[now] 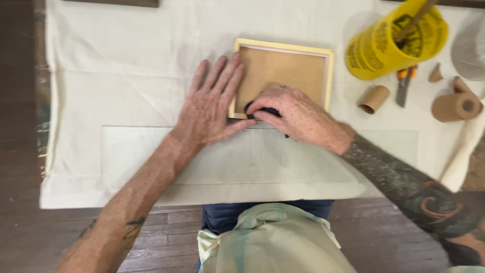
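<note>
Pressing flat on the cloth-covered table [101, 91], the left hand [209, 108] lies with fingers spread, its fingertips over the left edge of the small wooden picture frame [331, 76], which lies back-side up. The right hand [295, 114], just to the right and touching the frame's near-left corner, pinches a small dark tool [263, 110] there; what it is cannot be told. The frame runs away and rightward from both hands. A yellow canister [384, 45] stands well off right.

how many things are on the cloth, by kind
picture frame: 1
yellow container: 1
utility knife: 1
cardboard tube: 1
brown paper tape roll: 1
glass sheet: 1
dark tool under the right hand: 1
total: 7
</note>
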